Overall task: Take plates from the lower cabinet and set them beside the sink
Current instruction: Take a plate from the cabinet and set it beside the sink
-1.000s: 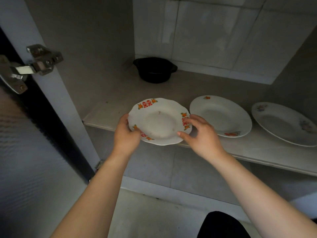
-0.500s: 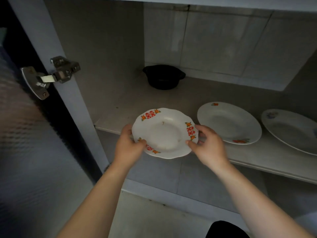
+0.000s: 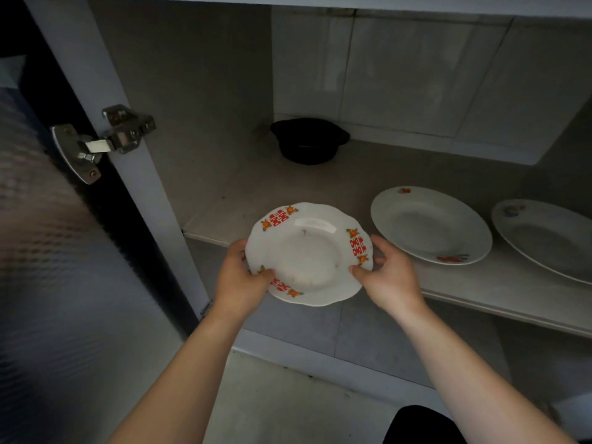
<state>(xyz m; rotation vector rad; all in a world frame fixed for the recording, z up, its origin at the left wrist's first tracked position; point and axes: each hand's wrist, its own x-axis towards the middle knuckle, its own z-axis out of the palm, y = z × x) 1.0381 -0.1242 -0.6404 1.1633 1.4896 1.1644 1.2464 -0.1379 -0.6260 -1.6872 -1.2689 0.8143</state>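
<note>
Dim grey cabinet (image 3: 134,187), pale shelf (image 3: 320,184) across its middle, glossy tiled back wall (image 3: 400,75) behind shelf, plain side panel (image 3: 192,107) left of shelf, steel hinge (image 3: 105,139) farther left of shelf, ribbed glass door (image 3: 48,283) open far left of shelf, pale floor (image 3: 282,405) below shelf, soft sheen on tiles above shelf

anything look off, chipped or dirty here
Only small things: the held plate has a brown speck near its upper inner rim and faint brownish smudges in its well, so it looks slightly dirty. No chips or cracks show. The shelf plates lie flat and the pot sits upright.
</note>
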